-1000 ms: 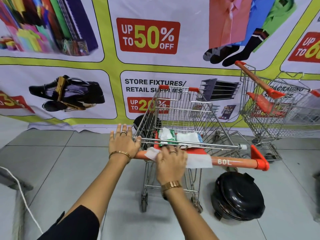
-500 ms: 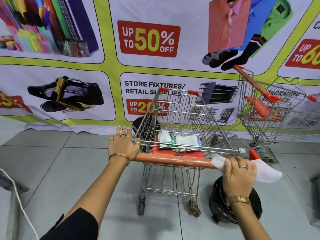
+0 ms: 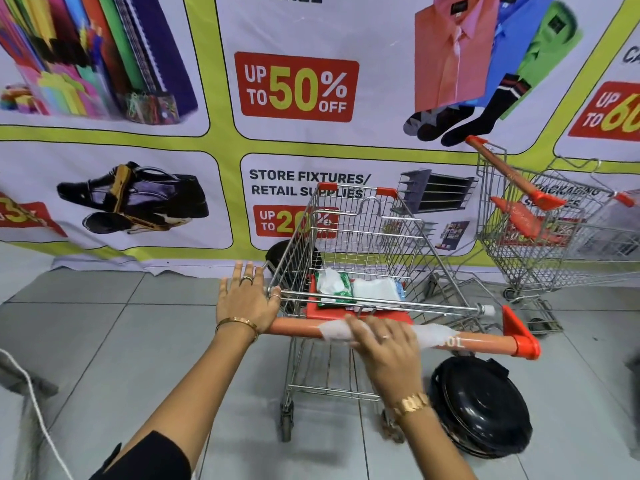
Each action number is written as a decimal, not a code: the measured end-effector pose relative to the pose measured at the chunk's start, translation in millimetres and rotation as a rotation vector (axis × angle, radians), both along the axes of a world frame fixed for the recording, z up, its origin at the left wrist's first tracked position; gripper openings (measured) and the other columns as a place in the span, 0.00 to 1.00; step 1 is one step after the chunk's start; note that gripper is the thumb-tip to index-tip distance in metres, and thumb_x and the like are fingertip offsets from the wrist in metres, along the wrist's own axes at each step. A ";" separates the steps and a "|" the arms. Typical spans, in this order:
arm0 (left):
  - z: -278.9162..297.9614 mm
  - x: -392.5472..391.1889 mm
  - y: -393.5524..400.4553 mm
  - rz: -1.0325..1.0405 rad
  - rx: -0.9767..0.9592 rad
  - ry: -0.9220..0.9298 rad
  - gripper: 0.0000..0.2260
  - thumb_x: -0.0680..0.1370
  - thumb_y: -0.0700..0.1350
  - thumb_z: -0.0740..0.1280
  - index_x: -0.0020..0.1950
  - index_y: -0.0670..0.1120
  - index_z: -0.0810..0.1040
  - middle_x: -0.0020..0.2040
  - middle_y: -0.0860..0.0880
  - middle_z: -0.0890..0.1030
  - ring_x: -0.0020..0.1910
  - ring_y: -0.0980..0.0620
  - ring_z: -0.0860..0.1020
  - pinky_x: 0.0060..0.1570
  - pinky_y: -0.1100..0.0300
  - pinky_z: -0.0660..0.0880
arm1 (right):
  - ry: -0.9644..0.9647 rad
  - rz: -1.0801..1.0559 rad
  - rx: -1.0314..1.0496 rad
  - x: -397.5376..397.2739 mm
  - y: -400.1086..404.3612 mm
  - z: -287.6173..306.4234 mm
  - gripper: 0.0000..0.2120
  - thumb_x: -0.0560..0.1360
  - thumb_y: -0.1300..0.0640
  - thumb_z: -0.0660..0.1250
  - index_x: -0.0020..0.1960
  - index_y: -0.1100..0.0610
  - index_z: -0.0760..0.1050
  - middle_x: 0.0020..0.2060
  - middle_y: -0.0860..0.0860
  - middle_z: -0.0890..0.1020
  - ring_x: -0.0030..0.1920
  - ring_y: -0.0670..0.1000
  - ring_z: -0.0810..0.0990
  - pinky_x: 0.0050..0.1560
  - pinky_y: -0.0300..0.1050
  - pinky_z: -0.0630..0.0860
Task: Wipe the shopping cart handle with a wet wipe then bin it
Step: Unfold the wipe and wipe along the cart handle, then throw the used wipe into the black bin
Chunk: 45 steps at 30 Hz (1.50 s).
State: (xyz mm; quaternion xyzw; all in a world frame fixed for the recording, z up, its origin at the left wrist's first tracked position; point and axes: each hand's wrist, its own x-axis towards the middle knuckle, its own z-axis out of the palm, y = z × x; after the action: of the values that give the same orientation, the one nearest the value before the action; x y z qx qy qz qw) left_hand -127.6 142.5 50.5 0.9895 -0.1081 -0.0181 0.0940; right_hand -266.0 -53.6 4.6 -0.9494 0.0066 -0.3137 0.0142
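A wire shopping cart (image 3: 363, 237) stands in front of me with an orange handle (image 3: 485, 341) across its near side. My right hand (image 3: 384, 344) presses a white wet wipe (image 3: 332, 330) flat over the middle of the handle; the wipe wraps the bar on both sides of my fingers. My left hand (image 3: 246, 299) rests on the handle's left end, fingers spread. A green wipes pack (image 3: 334, 285) and a white-blue pack (image 3: 377, 289) lie on the cart's red child seat. A black lidded bin (image 3: 481, 407) sits on the floor under the handle's right end.
A second wire cart (image 3: 540, 220) with orange trim stands at the right against a sale banner on the wall. Another black round object (image 3: 294, 258) sits behind the cart's left side. A white cord (image 3: 38, 410) runs over the grey tiled floor at left.
My right hand slid the wipe from the middle of the handle to its right end, then back to the middle. The left hand stayed on the left end.
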 end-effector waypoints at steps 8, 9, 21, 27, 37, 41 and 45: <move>2.3 -2.3 -1.8 -0.007 -0.022 -0.001 0.28 0.79 0.56 0.51 0.76 0.46 0.54 0.78 0.47 0.53 0.77 0.47 0.47 0.75 0.48 0.46 | -0.097 -0.299 0.324 -58.3 -58.9 -1.2 0.17 0.79 0.50 0.48 0.59 0.55 0.71 0.56 0.61 0.81 0.61 0.58 0.68 0.62 0.57 0.63; 3.9 -1.9 -2.5 -0.010 -0.016 0.001 0.28 0.79 0.56 0.51 0.76 0.47 0.54 0.78 0.47 0.53 0.77 0.47 0.47 0.75 0.48 0.46 | -0.110 -0.258 0.393 -53.2 -44.1 -0.1 0.15 0.77 0.54 0.51 0.59 0.55 0.71 0.56 0.59 0.81 0.61 0.56 0.68 0.63 0.56 0.63; 65.1 2.7 -13.0 -0.375 -0.658 0.539 0.29 0.75 0.61 0.58 0.73 0.50 0.62 0.76 0.48 0.61 0.74 0.49 0.61 0.73 0.52 0.58 | -0.168 0.353 1.773 -2.6 17.4 128.6 0.28 0.51 0.35 0.76 0.41 0.54 0.80 0.35 0.49 0.86 0.35 0.48 0.83 0.33 0.38 0.80; 98.5 -21.4 -78.9 -0.511 -1.070 1.050 0.43 0.38 0.69 0.75 0.48 0.50 0.77 0.46 0.52 0.81 0.44 0.54 0.81 0.41 0.65 0.80 | -0.305 0.611 2.116 -18.1 -25.3 174.7 0.31 0.50 0.50 0.81 0.50 0.62 0.80 0.47 0.58 0.85 0.46 0.54 0.84 0.47 0.51 0.81; 136.2 -93.2 -241.9 -0.747 -1.018 0.772 0.10 0.73 0.32 0.68 0.33 0.42 0.78 0.16 0.56 0.74 0.17 0.65 0.68 0.20 0.74 0.64 | -0.611 0.786 2.408 -109.9 -175.2 154.8 0.19 0.65 0.64 0.71 0.55 0.69 0.77 0.53 0.65 0.81 0.54 0.60 0.81 0.54 0.58 0.78; 135.3 -110.6 -323.4 -0.813 -0.875 0.624 0.03 0.72 0.33 0.69 0.43 0.36 0.83 0.19 0.58 0.76 0.22 0.64 0.70 0.23 0.74 0.65 | -0.692 0.578 2.262 -155.6 -247.6 127.6 0.25 0.60 0.54 0.78 0.53 0.65 0.80 0.52 0.62 0.83 0.55 0.59 0.81 0.58 0.56 0.76; 134.8 -127.1 -387.9 -0.876 -0.714 0.533 0.05 0.73 0.34 0.69 0.41 0.38 0.84 0.16 0.59 0.73 0.18 0.65 0.67 0.22 0.71 0.63 | -0.742 0.427 2.379 -197.8 -301.4 115.3 0.35 0.78 0.41 0.49 0.51 0.71 0.78 0.51 0.67 0.81 0.52 0.63 0.81 0.53 0.59 0.77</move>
State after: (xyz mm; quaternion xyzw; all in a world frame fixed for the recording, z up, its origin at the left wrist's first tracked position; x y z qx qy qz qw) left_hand -254.7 -245.4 185.3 0.7222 -0.4763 -0.2638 0.4266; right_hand -463.8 -355.0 119.9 -0.1871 0.1266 -0.3521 0.9083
